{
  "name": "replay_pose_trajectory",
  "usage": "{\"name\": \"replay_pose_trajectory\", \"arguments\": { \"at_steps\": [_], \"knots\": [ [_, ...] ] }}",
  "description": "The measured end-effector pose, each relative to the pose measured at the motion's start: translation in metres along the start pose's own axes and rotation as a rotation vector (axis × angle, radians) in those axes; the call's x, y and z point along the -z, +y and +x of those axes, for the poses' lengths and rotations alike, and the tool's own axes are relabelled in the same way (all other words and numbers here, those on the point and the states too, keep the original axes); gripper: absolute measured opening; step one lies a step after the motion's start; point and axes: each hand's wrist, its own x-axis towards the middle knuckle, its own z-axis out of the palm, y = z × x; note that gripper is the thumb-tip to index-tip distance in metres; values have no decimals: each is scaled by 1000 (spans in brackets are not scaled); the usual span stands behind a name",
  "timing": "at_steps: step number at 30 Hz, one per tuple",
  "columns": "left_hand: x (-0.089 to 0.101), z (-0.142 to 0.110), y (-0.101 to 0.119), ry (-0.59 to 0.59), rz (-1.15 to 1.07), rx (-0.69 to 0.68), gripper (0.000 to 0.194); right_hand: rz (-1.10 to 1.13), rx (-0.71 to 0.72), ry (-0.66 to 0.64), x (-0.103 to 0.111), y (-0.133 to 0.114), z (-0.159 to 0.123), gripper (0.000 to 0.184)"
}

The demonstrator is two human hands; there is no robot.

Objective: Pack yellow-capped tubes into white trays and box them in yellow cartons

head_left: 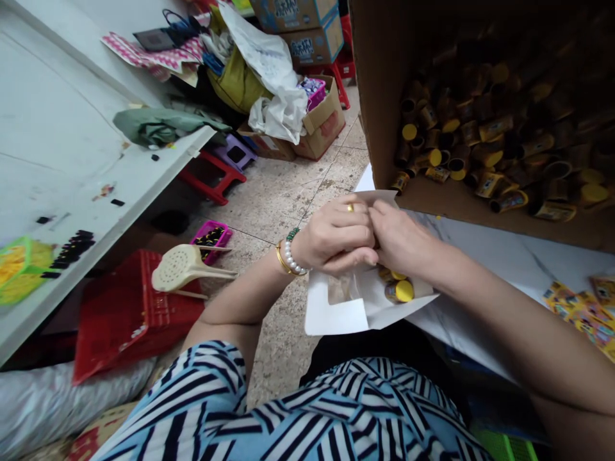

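My left hand [334, 240] and my right hand [401, 240] meet over a white cardboard box [336, 307] with a cut-out window, lying open at the edge of a white table [504, 269]. Both hands have their fingers curled and pressed together on the box's upper flap [379, 195]. Under my hands, inside the box, lie small dark bottles with yellow caps [398, 291]. A large brown carton [384, 96] full of several of the same bottles [485, 147] stands tipped open right behind my hands.
Yellow printed packets [583, 310] lie on the table at right. On the floor at left are a red crate [125, 314], a cream scoop [185, 269], a pink basket [211, 237], red and purple stools and cardboard boxes. A white table [62, 160] stands at far left.
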Motion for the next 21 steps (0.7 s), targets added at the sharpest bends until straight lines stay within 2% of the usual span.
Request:
{"name": "replay_pose_trajectory", "arguments": {
  "at_steps": [2, 5, 6, 8, 10, 11, 13, 15, 17, 21],
  "knots": [
    [1, -6, -8, 87, 95, -27, 37, -13, 2, -28, 2, 0, 2, 28],
    [0, -12, -14, 199, 81, -8, 45, 59, 38, -39, 26, 6, 2, 25],
    [-1, -12, -14, 202, 71, -17, 46, 81, 35, 6, 36, 12, 2, 21],
    [-3, -11, -11, 201, 70, -54, 46, 15, -37, 193, 52, 34, 2, 22],
    [-6, -9, -9, 199, 95, -80, 45, -212, -201, 391, 60, 65, 3, 31],
    [-7, -8, -8, 196, 110, -85, 44, -339, -289, 429, 60, 81, 4, 34],
    [-8, -6, -7, 193, 119, -88, 44, -516, -407, 393, 56, 111, 5, 44],
    [-8, -5, -7, 198, 106, -96, 43, -573, -433, 339, 51, 130, 5, 48],
    [-7, -3, -6, 192, 97, -101, 42, -556, -429, 328, 49, 137, 4, 41],
    [-2, 2, -3, 160, 96, -37, 41, -547, -439, 282, 53, 129, 1, 38]
  ]
}}
